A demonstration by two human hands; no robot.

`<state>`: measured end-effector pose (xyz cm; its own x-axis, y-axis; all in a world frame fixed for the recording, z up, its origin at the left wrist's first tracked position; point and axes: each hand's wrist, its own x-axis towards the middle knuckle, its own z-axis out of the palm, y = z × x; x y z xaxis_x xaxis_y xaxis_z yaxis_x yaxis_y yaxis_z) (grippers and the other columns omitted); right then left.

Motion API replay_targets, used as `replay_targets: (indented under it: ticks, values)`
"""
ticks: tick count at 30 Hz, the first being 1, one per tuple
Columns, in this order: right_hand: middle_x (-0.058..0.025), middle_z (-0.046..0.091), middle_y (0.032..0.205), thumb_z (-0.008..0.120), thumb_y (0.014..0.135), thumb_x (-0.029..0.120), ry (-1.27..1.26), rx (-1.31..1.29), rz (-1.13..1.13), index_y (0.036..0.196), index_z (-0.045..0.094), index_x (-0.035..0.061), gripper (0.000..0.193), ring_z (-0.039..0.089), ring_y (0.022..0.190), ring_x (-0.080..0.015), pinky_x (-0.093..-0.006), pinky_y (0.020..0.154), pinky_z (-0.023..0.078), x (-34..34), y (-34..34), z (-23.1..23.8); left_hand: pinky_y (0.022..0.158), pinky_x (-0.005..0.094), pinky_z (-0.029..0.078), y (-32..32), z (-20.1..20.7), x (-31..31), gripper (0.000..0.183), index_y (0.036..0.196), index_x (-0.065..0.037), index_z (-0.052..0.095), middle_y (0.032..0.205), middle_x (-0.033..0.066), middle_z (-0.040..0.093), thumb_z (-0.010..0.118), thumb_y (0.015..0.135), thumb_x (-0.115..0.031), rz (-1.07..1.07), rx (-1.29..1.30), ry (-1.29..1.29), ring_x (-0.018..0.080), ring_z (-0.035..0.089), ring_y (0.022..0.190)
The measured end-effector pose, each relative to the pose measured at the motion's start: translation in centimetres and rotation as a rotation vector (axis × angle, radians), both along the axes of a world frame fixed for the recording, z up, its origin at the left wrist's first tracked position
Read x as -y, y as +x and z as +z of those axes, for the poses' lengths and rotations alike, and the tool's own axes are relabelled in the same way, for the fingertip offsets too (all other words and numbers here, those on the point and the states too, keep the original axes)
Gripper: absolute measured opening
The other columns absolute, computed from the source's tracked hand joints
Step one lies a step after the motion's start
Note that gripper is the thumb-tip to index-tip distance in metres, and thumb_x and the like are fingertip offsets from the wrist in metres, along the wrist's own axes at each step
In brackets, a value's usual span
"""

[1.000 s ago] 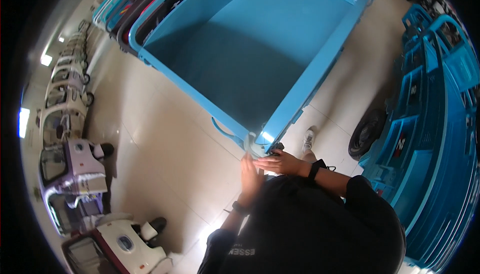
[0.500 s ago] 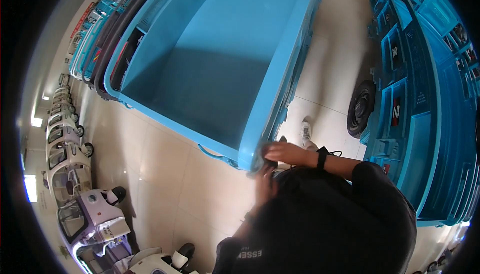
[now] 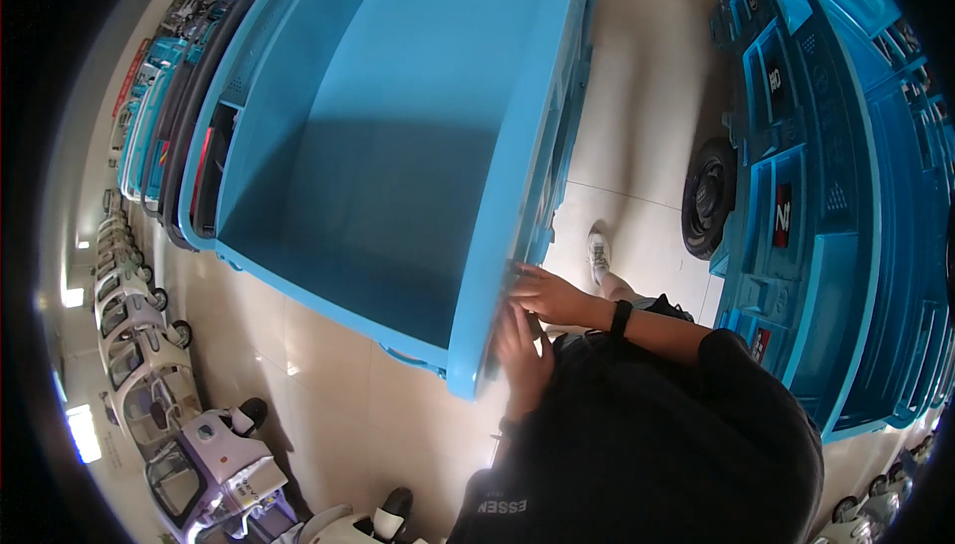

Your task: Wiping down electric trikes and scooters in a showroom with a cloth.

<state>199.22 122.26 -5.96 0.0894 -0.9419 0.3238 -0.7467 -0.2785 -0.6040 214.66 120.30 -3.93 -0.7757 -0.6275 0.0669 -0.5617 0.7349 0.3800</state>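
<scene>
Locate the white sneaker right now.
In the head view, right of centre, the white sneaker is on the tiled floor between the light-blue cargo bed and the black wheel, above the right hand in frame.

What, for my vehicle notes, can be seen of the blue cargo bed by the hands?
The blue cargo bed looks like painted metal: an open box with raised walls, its far end partly out of frame. A curved bar juts from the near side. Shadow darkens the nearer floor. The left hand and right hand are at its outer right side, by the near corner; exact contact is unclear.
</scene>
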Motion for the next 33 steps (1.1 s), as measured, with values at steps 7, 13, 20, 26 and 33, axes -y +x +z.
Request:
replay_targets:
  ticks: [7,13,20,26,33]
  values:
    - [-0.0054,0.049,0.116,0.052,0.074,0.006,-0.025,-0.061,-0.168,0.115,0.049,0.0049,0.041,0.036,0.119,-0.0194,-0.0415,0.106,0.019,1.2,-6.2,0.0,0.099,0.0505,0.018,-9.5,1.6,4.2,0.075,0.134,-0.005,0.024,0.131,0.0229,0.029,0.061,0.070,-0.023,0.179,0.049,0.192,0.0393,0.028,0.120]
    - [-0.0089,0.046,0.122,0.053,0.073,0.004,-0.035,-0.072,-0.304,0.117,0.047,0.0036,0.045,0.037,0.120,-0.0236,-0.0403,0.102,0.026,2.4,-15.2,-0.1,0.099,0.0502,0.019,-19.6,0.7,6.7,0.075,0.132,-0.005,0.027,0.132,0.0210,0.029,0.063,0.067,-0.018,-0.013,-0.031,-0.034,0.0377,0.026,0.123]
    - [-0.0110,0.046,0.123,0.050,0.074,0.001,-0.161,-0.016,-0.430,0.116,0.048,0.0014,0.042,0.040,0.117,-0.0258,-0.0379,0.100,0.031,4.3,-19.3,-1.7,0.099,0.0460,0.020,-25.4,0.1,10.0,0.077,0.133,-0.005,0.022,0.132,0.0191,0.030,0.062,0.067,-0.012,-0.039,-0.197,0.154,0.0350,0.026,0.123]
    - [-0.0135,0.045,0.123,0.046,0.074,-0.003,-0.118,0.063,-0.518,0.116,0.046,-0.0008,0.041,0.042,0.115,-0.0262,-0.0360,0.097,0.033,3.9,-18.5,-0.6,0.097,0.0458,0.024,-26.4,0.8,10.8,0.074,0.134,-0.007,0.021,0.131,0.0172,0.032,0.058,0.070,-0.012,-0.002,-0.090,0.206,0.0351,0.030,0.120]
    - [-0.0144,0.045,0.123,0.047,0.076,0.000,-0.136,0.111,-0.565,0.113,0.047,-0.0019,0.037,0.041,0.115,-0.0276,-0.0373,0.094,0.033,4.3,-17.3,0.2,0.094,0.0445,0.029,-26.3,1.3,10.6,0.069,0.134,-0.011,0.024,0.129,0.0152,0.034,0.058,0.074,-0.018,0.044,-0.098,0.288,0.0341,0.034,0.117]
